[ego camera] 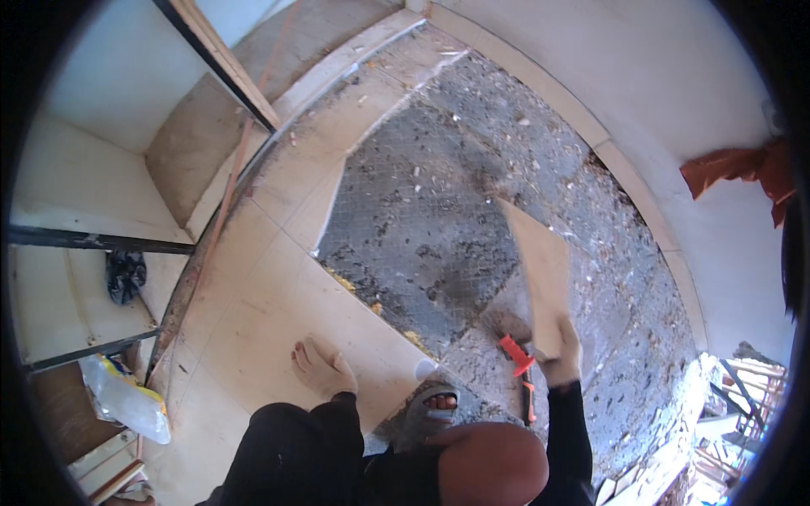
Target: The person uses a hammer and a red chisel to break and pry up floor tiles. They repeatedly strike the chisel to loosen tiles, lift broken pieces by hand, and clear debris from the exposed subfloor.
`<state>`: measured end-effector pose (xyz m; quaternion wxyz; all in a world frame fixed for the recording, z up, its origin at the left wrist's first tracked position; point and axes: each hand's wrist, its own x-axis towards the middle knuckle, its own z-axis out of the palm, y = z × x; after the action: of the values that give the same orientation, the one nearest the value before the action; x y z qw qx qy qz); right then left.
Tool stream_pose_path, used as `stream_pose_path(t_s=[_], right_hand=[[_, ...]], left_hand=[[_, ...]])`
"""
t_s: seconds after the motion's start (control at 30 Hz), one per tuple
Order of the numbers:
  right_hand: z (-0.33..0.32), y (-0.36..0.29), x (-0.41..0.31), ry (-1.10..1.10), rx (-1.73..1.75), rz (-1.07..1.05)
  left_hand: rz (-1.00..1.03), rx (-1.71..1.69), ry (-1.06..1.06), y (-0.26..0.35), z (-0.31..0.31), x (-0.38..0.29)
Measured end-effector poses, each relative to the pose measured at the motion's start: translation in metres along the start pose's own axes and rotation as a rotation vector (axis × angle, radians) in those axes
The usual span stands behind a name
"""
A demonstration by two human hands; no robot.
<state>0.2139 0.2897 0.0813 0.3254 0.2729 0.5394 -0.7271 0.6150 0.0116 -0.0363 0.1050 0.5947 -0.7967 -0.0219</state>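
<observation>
My left hand [324, 368], in a pale glove with fingertips bare, rests flat on a beige floor tile [285, 303]. In my right hand [563, 354], also gloved, is the lower end of a cut piece of beige tile [541, 272], narrow and pointed at its far end, held up over the rough grey floor bed [417, 221]. Beside that hand, a red-handled tool [517, 355] lies on the ground, with an orange and black handle [529, 398] just below it. Yellowish crumbs line the edge of the laid tile.
A wall with a tile skirting [639, 183] curves along the right. At left stand open shelves with black edges [101, 241], holding a black plastic bag [125, 277] and a clear plastic bag [126, 398]. Broken tile pieces [633, 484] lie at lower right. A sandalled foot [436, 405] is near the tile corner.
</observation>
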Motion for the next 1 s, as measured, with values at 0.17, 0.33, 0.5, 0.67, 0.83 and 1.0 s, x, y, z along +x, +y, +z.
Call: stream_pose_path(t_s=[0.17, 0.33, 0.5, 0.67, 0.83, 1.0], right_hand=[[-0.250, -0.058, -0.120, 0.672, -0.235, -0.554], [-0.466, -0.108, -0.218, 1.175, -0.191, -0.389], [-0.492, -0.070, -0.182, 1.321, -0.837, -0.429], [-0.246, 0.074, -0.075, 0.513, -1.329, -0.946], [0.003, 0.155, -0.069, 0.047, -1.496, -1.012], [0.069, 0.176, -0.107, -0.064, -1.559, -0.817]], left_hand=[[-0.012, 0.001, -0.054, 0.006, -0.009, 0.004], [-0.090, 0.051, -0.144, 0.010, -0.010, 0.008], [-0.081, 0.026, -0.101, 0.009, -0.005, 0.009], [-0.041, 0.041, -0.042, 0.008, -0.002, 0.002], [-0.026, 0.011, -0.014, 0.005, 0.004, 0.000], [0.007, 0.044, 0.023, 0.000, 0.007, -0.003]])
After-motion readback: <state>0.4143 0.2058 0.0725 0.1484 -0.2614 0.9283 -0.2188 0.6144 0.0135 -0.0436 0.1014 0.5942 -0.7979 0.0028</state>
